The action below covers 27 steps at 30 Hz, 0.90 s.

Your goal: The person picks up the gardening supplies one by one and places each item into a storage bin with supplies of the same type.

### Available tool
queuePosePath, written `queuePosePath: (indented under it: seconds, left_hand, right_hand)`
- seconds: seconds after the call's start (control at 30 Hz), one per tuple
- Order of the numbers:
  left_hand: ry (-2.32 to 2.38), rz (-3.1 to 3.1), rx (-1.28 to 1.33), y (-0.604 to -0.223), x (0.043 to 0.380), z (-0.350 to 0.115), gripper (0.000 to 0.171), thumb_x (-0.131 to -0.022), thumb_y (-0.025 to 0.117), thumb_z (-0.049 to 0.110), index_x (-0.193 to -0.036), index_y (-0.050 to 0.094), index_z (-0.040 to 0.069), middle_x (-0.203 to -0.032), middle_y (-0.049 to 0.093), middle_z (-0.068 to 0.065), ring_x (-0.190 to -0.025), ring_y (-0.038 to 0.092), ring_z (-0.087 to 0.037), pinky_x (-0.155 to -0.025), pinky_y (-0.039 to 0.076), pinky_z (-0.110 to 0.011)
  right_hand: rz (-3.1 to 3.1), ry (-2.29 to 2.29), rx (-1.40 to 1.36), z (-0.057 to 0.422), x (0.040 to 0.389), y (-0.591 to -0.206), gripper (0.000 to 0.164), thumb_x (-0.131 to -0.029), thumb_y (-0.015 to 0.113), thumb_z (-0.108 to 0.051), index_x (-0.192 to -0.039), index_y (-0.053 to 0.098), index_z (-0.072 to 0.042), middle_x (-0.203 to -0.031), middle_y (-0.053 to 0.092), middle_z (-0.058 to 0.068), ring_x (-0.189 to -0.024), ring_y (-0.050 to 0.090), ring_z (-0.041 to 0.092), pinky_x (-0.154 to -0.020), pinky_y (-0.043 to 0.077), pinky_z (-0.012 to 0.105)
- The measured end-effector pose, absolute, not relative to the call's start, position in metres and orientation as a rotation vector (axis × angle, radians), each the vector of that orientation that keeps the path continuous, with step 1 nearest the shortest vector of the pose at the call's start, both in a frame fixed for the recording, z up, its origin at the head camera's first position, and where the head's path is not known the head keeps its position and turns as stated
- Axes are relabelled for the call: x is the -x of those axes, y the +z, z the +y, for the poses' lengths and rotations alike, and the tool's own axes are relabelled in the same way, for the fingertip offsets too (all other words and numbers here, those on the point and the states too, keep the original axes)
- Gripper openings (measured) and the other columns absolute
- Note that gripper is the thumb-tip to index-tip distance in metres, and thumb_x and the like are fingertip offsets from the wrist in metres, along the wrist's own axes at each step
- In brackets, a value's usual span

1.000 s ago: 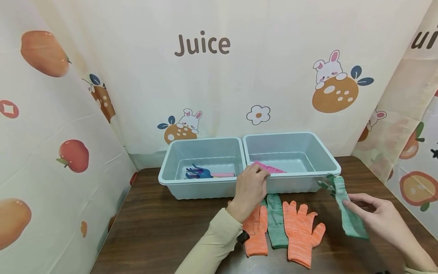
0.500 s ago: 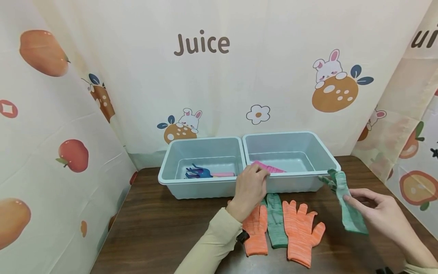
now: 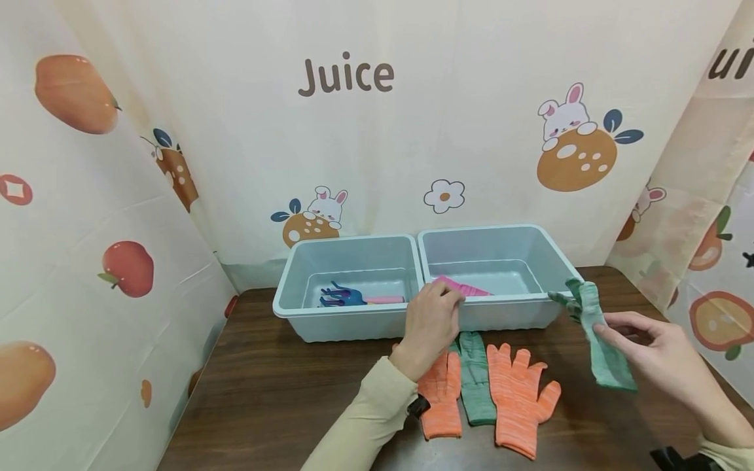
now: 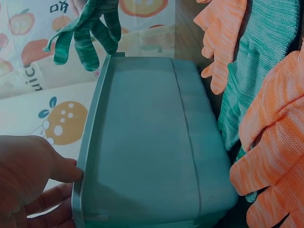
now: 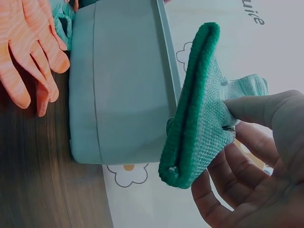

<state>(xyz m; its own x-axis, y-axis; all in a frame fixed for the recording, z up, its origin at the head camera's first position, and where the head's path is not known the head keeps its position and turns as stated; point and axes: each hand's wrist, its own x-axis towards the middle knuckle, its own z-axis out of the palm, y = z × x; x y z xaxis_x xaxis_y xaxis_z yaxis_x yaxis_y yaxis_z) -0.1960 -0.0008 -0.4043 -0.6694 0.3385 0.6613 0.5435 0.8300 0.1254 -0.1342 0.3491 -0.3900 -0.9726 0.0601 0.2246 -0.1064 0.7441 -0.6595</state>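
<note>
My right hand [image 3: 660,353] pinches a green knit glove [image 3: 607,347] between thumb and fingers, beside the front right corner of the right-hand tub [image 3: 506,314]. The glove's cuff opening faces the camera in the right wrist view, and its fingers hang down in the left wrist view. My left hand [image 3: 430,327] grips that tub's front rim near its left corner, thumb outside and fingers within. On the table by my left forearm lie an orange glove [image 3: 442,405], partly covered by the arm, another green glove [image 3: 476,386], and a second orange glove [image 3: 518,399].
A second pale blue tub [image 3: 347,324] stands at the left, holding a blue hand rake [image 3: 344,296] with a pink handle. A ridged pink object [image 3: 465,288] lies in the right-hand tub, partly hidden by my left hand. A printed curtain [image 3: 377,144] hangs close behind.
My right hand has risen slightly with the green glove, bringing it up alongside the tub's right front corner. The left hand keeps its grip on the rim.
</note>
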Motion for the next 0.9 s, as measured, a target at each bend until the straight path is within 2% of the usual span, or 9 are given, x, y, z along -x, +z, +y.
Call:
queuePosePath:
  seconds: [0.53,0.9]
  left_hand:
    - [-0.426,-2.359,0.643,-0.404,0.196,-0.001,0.017,-0.103,0.069,0.013,-0.103,0.084,0.02,-0.1,0.074,0.005,-0.089,0.071,-0.013,-0.073,0.06,-0.025]
    - [-0.434,-2.357,0.644,-0.405,0.196,-0.001,0.018,-0.104,0.068,0.013,-0.103,0.084,0.02,-0.1,0.074,0.004,-0.088,0.071,-0.013,-0.073,0.06,-0.025]
  right_hand:
    - [-2.729,1.011,-0.022,0.346,0.138,-0.378,0.044,-0.099,0.077,-0.038,-0.124,0.076,-0.003,-0.088,0.065,-0.035,-0.074,0.061,-0.007,-0.059,0.049,0.02]
    - [-2.719,1.047,-0.081,0.342,0.15,-0.361,0.042,-0.099,0.077,-0.032,-0.125,0.075,0.001,-0.089,0.064,-0.036,-0.075,0.06,-0.005,-0.059,0.048,0.021]
